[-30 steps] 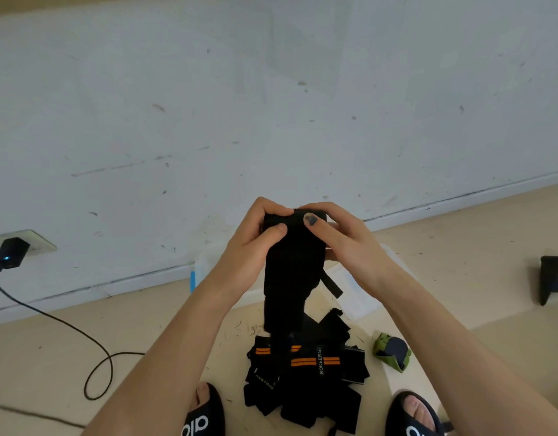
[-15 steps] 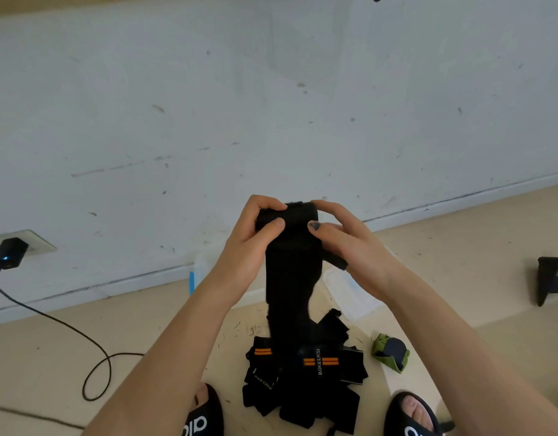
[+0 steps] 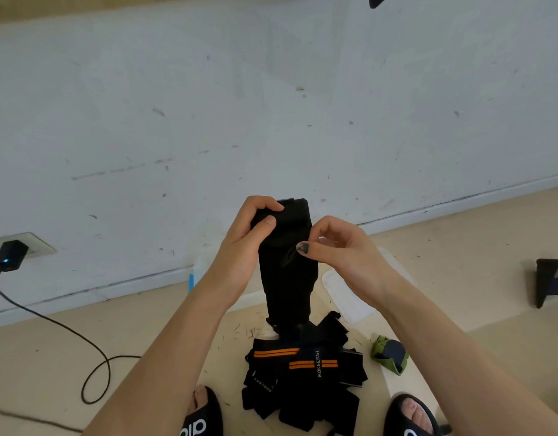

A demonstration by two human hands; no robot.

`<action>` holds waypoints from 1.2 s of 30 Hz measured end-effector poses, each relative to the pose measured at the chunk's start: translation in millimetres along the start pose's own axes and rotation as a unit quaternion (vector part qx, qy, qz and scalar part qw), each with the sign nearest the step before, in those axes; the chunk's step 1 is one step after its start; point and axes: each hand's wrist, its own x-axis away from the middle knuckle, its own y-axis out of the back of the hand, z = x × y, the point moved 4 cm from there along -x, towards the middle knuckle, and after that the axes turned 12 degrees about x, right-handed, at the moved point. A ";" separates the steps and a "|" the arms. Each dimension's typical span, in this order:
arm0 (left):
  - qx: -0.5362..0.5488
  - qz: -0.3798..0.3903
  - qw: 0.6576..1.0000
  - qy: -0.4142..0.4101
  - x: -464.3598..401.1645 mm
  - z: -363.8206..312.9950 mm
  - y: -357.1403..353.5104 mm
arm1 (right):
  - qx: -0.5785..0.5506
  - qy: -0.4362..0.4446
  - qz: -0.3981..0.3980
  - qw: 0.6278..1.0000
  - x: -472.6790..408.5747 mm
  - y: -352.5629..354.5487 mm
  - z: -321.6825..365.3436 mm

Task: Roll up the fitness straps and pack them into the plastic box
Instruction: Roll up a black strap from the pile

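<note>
I hold a long black fitness strap [image 3: 287,278] upright in front of me; its lower end hangs down to the floor pile. My left hand [image 3: 249,240] grips the rolled top end of the strap. My right hand [image 3: 340,256] pinches the strap's right edge a little lower with thumb and fingers. Below lies a heap of black straps [image 3: 303,382], two with orange stripes. The clear plastic box [image 3: 249,298] sits on the floor behind my arms, mostly hidden; its clear lid [image 3: 343,294] lies flat to the right.
A rolled green strap [image 3: 389,357] lies on the floor right of the heap. My feet in black slippers [image 3: 202,416] flank the pile. A black charger [image 3: 9,256] and cable [image 3: 92,366] are at the left wall. A dark object [image 3: 548,281] lies far right.
My right hand has slid from the top of the roll down to the strap's right edge. The left hand keeps its grip at the top, and the hanging part is shorter.
</note>
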 end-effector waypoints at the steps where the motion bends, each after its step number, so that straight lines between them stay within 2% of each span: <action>1: 0.004 0.004 1.000 0.002 0.4 0.5 -1.4 | 0.009 0.005 -0.023 1.000 -0.1 -1.8 0.8; 5: 0.010 0.013 1.000 -0.001 1.3 -0.2 -6.8 | -0.017 0.012 -0.064 0.998 -0.7 -6.2 0.7; 12: -0.020 0.025 0.999 -0.013 3.9 -1.5 -7.4 | -0.043 0.020 -0.079 0.996 -1.8 -6.1 -1.0; 18: -0.180 0.045 0.977 -0.103 8.4 -5.7 -9.1 | -0.056 0.006 -0.097 0.994 -4.2 -4.0 -5.0; 24: -0.273 0.057 0.944 -0.177 6.0 -7.9 -4.6 | -0.099 -0.019 -0.060 0.993 -3.8 -1.9 -5.2; 31: -0.236 0.075 0.958 -0.144 6.2 -9.4 -6.3 | -0.149 -0.032 0.042 0.987 -1.7 -9.7 1.5; 33: -0.238 0.077 0.959 -0.132 6.8 -9.9 -5.5 | -0.166 -0.045 0.044 0.984 -2.9 -9.6 2.7; 36: -0.236 0.080 0.963 -0.107 8.3 -7.4 -5.7 | -0.153 -0.056 0.007 0.987 -3.5 -9.8 1.6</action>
